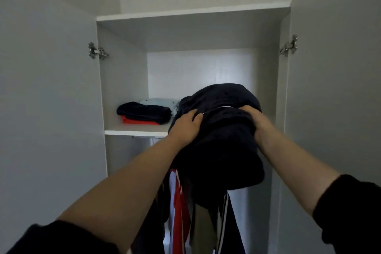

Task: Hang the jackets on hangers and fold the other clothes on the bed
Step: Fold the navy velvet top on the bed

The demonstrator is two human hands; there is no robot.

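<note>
Bundle (222,130) of dark folded clothing being held up at the height of the wardrobe shelf (136,131), hovering at its right part by the near edge; touching the board or not, impossible to tell, the underside being hidden. Left grip (185,128) grasping the bundle's left side, fingers curling over a fold. Right grip (255,117) clasping the right side, fingers wrapping round the cloth.

Looking like the putting-away step for folded clothes. Next move probably calling for pushing the bundle farther in, to the right of the stack, lowering it flat, then loosening both grips without spilling the folds.

Counting outward: one bundle in hand. Three folded garments lying on the shelf's left: a dark one (144,112) sitting on an orange one (140,122), a pale blue one (156,102) lying just behind, farther in. Below the shelf, at least three garments hanging: one red-and-white (179,208), one khaki (203,227), one dark with a white stripe (226,222); hangers being hidden. Two doors standing open, left door (51,88) and right door (334,88), each showing one metal hinge (97,50).
</note>
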